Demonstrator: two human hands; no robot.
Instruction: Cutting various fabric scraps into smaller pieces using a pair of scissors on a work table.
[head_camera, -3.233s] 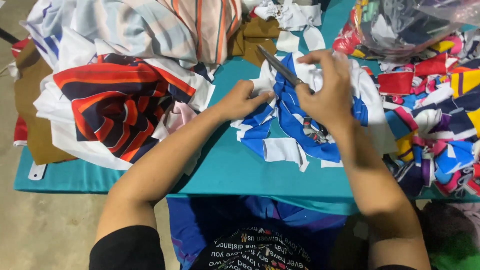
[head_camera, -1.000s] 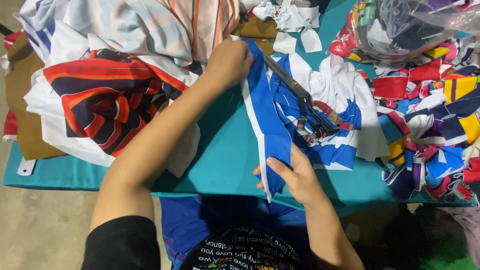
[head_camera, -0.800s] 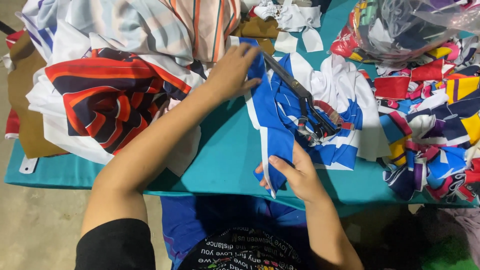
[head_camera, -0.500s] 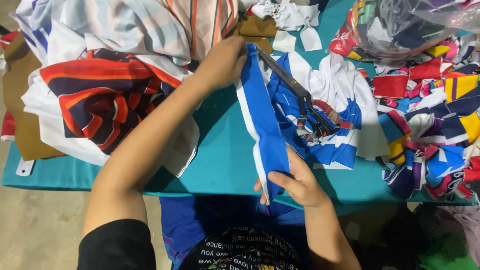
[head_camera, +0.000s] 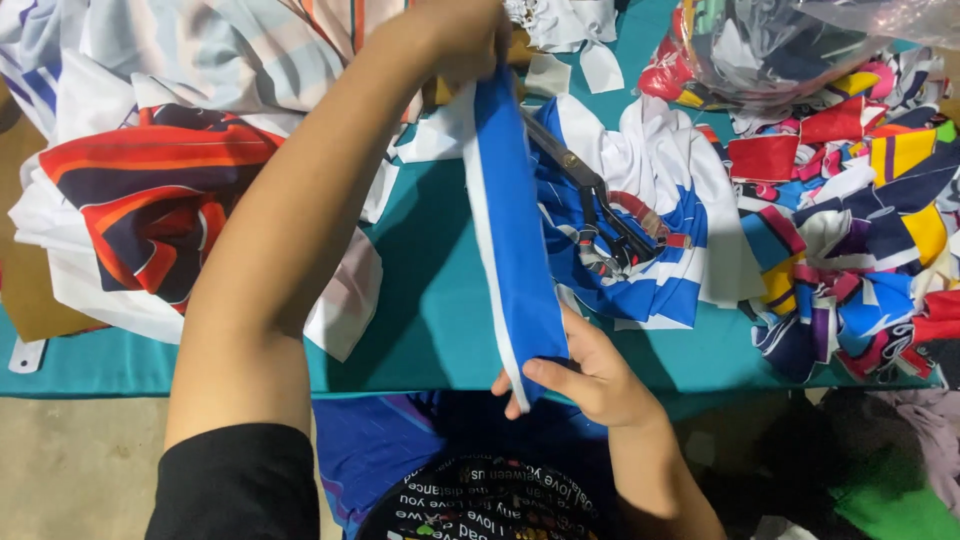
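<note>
The right hand (head_camera: 590, 375) pinches the near end of a blue fabric strip (head_camera: 510, 230) with a white edge, thumb on top and fingers curled under it just past the table's front edge, while the left hand (head_camera: 455, 35) is closed around the far end near the top of the view, so the strip runs taut between them above the teal table (head_camera: 430, 300). To do this stretch well, it seems wise to keep both grips firm and the pull even, so the strip lies flat and untwisted with its white edge running straight along one side; a slack or skewed hold would likely let it fold on itself. The scissors (head_camera: 590, 195) lie just to the right of the strip on a blue-and-white cloth (head_camera: 650, 270), close enough that the strip could snag on them if it drifts that way. A red, navy and white garment (head_camera: 150, 210) lies to the left, and a pile of coloured scraps (head_camera: 850, 220) sits at the right, both apart from the strip.
</note>
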